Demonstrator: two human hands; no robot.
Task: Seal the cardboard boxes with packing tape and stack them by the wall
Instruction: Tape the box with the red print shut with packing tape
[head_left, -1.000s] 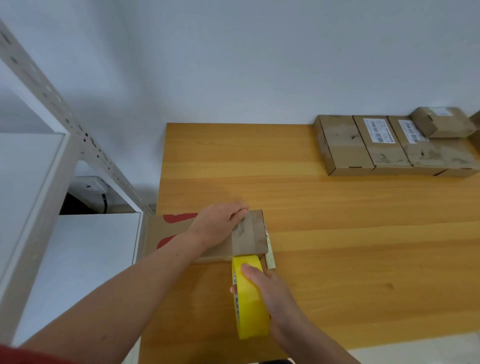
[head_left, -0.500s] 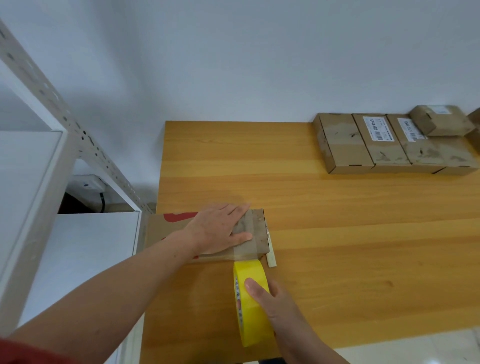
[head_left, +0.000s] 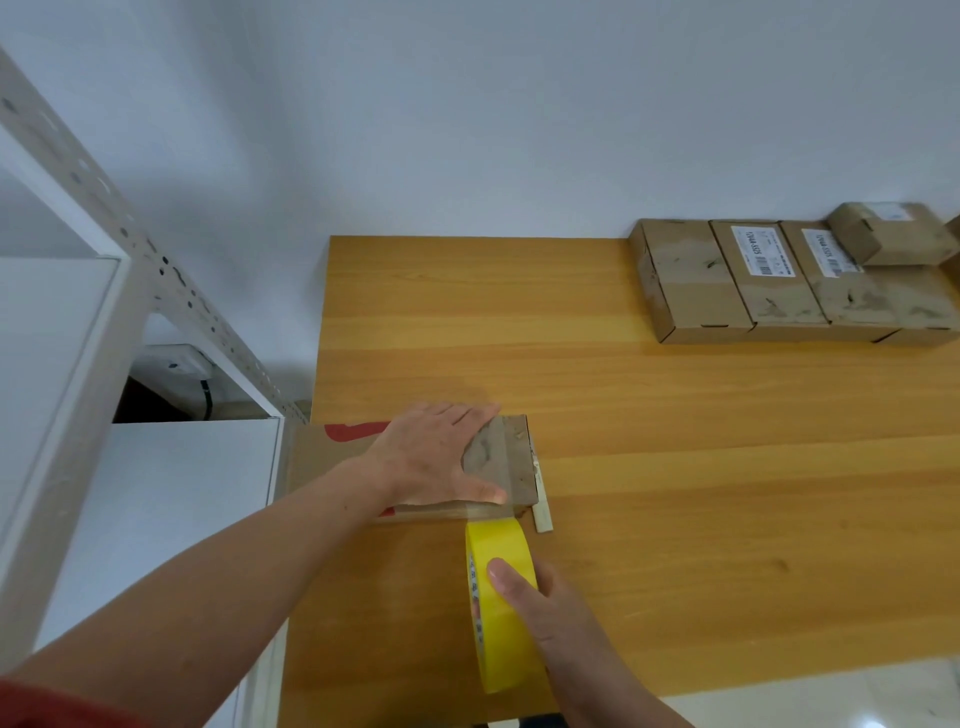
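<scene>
A flat cardboard box (head_left: 511, 462) with a red mark lies at the left edge of the wooden table (head_left: 675, 467). My left hand (head_left: 439, 457) lies flat on its top, fingers straight, pressing it down. Just in front of the box a yellow roll of packing tape (head_left: 501, 608) stands on edge, and my right hand (head_left: 540, 597) grips it from the right, thumb on its outer face. A clear strip of tape runs from the roll up over the box's near side. Several sealed cardboard boxes (head_left: 779, 280) sit in a row against the wall at the far right, with a smaller box (head_left: 888, 236) on top.
White metal shelving (head_left: 104, 364) with perforated uprights stands close along the table's left side. A pale strip (head_left: 540, 499) hangs off the box's right end. White wall behind the table; pale floor shows at the bottom right.
My right hand has pulled the tape roll toward me, away from the box's near edge. My left hand's fingers have flattened on the box top.
</scene>
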